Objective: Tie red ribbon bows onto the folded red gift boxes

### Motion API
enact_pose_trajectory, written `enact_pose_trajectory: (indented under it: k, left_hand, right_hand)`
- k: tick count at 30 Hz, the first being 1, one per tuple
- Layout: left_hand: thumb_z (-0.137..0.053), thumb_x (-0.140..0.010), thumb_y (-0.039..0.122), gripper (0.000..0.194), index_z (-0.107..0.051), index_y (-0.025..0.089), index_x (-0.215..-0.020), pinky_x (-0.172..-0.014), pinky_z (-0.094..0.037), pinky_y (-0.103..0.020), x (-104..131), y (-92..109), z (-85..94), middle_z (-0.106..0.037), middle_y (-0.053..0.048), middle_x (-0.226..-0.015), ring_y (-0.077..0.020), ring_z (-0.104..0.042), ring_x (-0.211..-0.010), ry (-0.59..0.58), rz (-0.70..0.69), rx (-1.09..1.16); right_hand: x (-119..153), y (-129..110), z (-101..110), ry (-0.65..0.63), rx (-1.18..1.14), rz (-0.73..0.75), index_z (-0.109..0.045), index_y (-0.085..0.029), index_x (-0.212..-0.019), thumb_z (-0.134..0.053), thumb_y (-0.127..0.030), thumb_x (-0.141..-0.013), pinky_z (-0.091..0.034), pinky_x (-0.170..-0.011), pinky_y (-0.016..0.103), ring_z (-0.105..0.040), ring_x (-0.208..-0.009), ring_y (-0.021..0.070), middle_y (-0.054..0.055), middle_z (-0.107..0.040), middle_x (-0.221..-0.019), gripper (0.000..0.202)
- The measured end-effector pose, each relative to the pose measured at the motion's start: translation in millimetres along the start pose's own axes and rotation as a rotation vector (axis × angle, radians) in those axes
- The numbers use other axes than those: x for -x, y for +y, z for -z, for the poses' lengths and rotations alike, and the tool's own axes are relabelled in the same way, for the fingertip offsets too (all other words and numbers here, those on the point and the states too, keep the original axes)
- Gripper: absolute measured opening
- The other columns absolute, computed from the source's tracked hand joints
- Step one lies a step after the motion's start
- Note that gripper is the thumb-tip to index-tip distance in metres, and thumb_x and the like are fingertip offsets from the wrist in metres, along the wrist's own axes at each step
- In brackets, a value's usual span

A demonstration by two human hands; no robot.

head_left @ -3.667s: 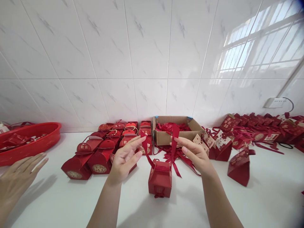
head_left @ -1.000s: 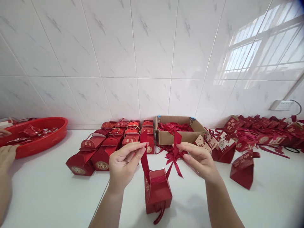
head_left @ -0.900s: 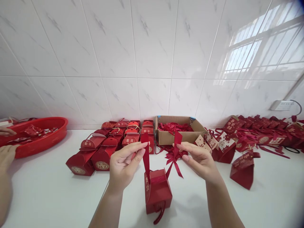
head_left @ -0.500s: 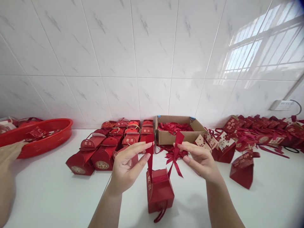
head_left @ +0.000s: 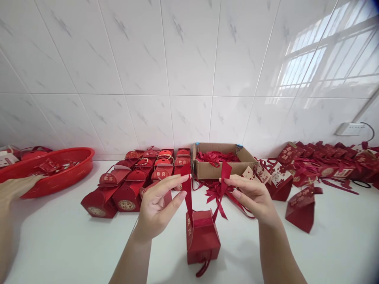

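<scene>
A small dark red gift box (head_left: 203, 240) stands on the white table in front of me, a cord loop hanging from its near side. A red ribbon (head_left: 188, 197) rises from both sides of its top. My left hand (head_left: 161, 207) pinches one ribbon end between thumb and fingers. With thumb and fingertips, my right hand (head_left: 251, 193) grips the other end, whose tail slants down beside the box. Both hands are above the box, apart from each other, and the ribbon ends stand up in a V.
Rows of red boxes (head_left: 127, 197) stand at the back left. A cardboard box (head_left: 222, 171) holds red ribbons. On the right are more boxes (head_left: 300, 209). At the far left another person's hand (head_left: 20, 187) touches a red basin (head_left: 68, 177) of small packets.
The gift box has shifted slightly right and up in view. Both hands keep hold of the ribbon ends. The other person's hand has moved right along the basin.
</scene>
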State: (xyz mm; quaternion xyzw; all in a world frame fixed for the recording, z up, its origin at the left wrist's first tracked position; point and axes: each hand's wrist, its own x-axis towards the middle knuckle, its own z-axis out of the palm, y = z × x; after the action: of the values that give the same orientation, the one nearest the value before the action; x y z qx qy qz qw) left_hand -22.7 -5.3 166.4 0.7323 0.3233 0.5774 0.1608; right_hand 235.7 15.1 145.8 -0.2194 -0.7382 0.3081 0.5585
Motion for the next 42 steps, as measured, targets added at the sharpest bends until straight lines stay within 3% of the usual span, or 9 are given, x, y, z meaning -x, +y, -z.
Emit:
enact_pose_trajectory:
  k: [6,13,16,20,24,26,34,38,42]
  left_hand:
    - [-0.064,-0.079,0.009,0.038,-0.068,0.029,-0.111,-0.09,-0.054,-0.025,1.0,1.2,-4.2,-0.071,-0.003,-0.105,-0.0164,-0.065,-0.1,0.027,-0.05,-0.044]
    - [-0.064,-0.079,0.007,0.034,-0.068,0.028,-0.106,-0.071,-0.058,-0.018,4.7,-1.6,-13.8,-0.07,-0.001,-0.101,-0.0119,-0.069,-0.08,0.078,-0.037,-0.026]
    - [-0.064,-0.079,0.005,0.038,-0.06,0.028,-0.11,-0.074,-0.059,-0.023,4.2,2.8,-17.2,-0.068,-0.001,-0.102,-0.0128,-0.07,-0.08,0.11,0.013,0.143]
    - [-0.064,-0.078,0.005,0.023,-0.061,0.022,-0.094,-0.073,-0.059,-0.026,1.2,8.4,-19.1,-0.069,-0.001,-0.085,-0.0148,-0.07,-0.077,0.095,0.017,0.226]
    - [-0.066,-0.078,0.014,0.007,-0.068,0.019,-0.081,-0.071,-0.059,-0.026,1.3,8.7,-24.1,-0.069,-0.005,-0.081,-0.0171,-0.067,-0.079,0.071,0.031,0.155]
    - [-0.067,-0.078,0.016,0.006,-0.067,0.02,-0.082,-0.069,-0.058,-0.025,2.9,8.3,-28.5,-0.069,-0.004,-0.08,-0.016,-0.067,-0.077,0.065,0.072,0.156]
    - [-0.072,-0.073,0.021,0.041,-0.045,0.024,-0.104,-0.069,-0.055,-0.023,2.5,7.9,-33.5,-0.067,0.004,-0.069,-0.0127,-0.067,-0.071,0.082,0.277,0.24]
    - [-0.071,-0.075,0.019,0.047,-0.039,0.025,-0.108,-0.065,-0.053,-0.021,0.8,9.1,-32.4,-0.064,0.007,-0.067,-0.01,-0.064,-0.065,0.033,0.294,0.24]
    - [-0.069,-0.077,0.021,0.047,-0.037,0.025,-0.111,-0.067,-0.052,-0.023,1.8,8.9,-34.8,-0.061,0.008,-0.065,-0.0107,-0.063,-0.065,0.006,0.308,0.155]
  right_hand:
    - [1.1,1.7,-6.2,0.048,-0.036,-0.044,-0.071,-0.032,-0.108,-0.062,-0.021,-0.085,-0.056,-0.082,0.038,-0.064,-0.1,0.0229,0.006,-0.071,-0.106,0.026]
    - [-1.9,0.6,-29.3,0.223,-0.153,-0.142,-0.074,-0.024,-0.09,-0.069,-0.024,-0.08,-0.059,-0.069,0.034,-0.069,-0.078,0.02,0.006,-0.073,-0.084,0.011]
    - [-3.4,-1.2,-38.3,0.311,-0.251,-0.183,-0.068,-0.026,-0.105,-0.069,-0.025,-0.08,-0.059,-0.066,0.032,-0.07,-0.072,0.0184,0.003,-0.072,-0.079,0.024]
    - [-5.1,-1.6,-46.1,0.371,-0.351,-0.258,-0.061,-0.027,-0.115,-0.071,-0.027,-0.078,-0.058,-0.066,0.031,-0.069,-0.069,0.0168,0.0,-0.069,-0.074,0.038]
    - [-5.4,0.6,-53.1,0.308,-0.361,-0.377,-0.071,-0.02,-0.088,-0.072,-0.03,-0.077,-0.057,-0.064,0.029,-0.067,-0.066,0.0156,0.003,-0.07,-0.075,0.015]
    - [-4.9,0.1,-56.6,0.27,-0.338,-0.378,-0.072,-0.02,-0.085,-0.071,-0.03,-0.077,-0.055,-0.061,0.028,-0.065,-0.064,0.015,0.003,-0.069,-0.073,0.013]
    - [-1.6,-7.9,-59.5,0.005,-0.177,-0.203,-0.072,-0.023,-0.1,-0.061,-0.026,-0.084,-0.043,-0.051,0.024,-0.052,-0.062,0.0108,0.003,-0.059,-0.08,0.019]
    - [-1.3,-8.6,-61.1,0.012,-0.158,-0.263,-0.07,-0.019,-0.086,-0.066,-0.031,-0.081,-0.038,-0.047,0.021,-0.046,-0.056,0.0087,0.0,-0.056,-0.069,0.014]
    - [-3.0,-8.2,-64.6,0.005,-0.232,-0.389,-0.065,-0.017,-0.079,-0.06,-0.042,-0.084,-0.031,-0.037,0.019,-0.042,-0.041,0.0055,0.0,-0.059,-0.064,0.026]
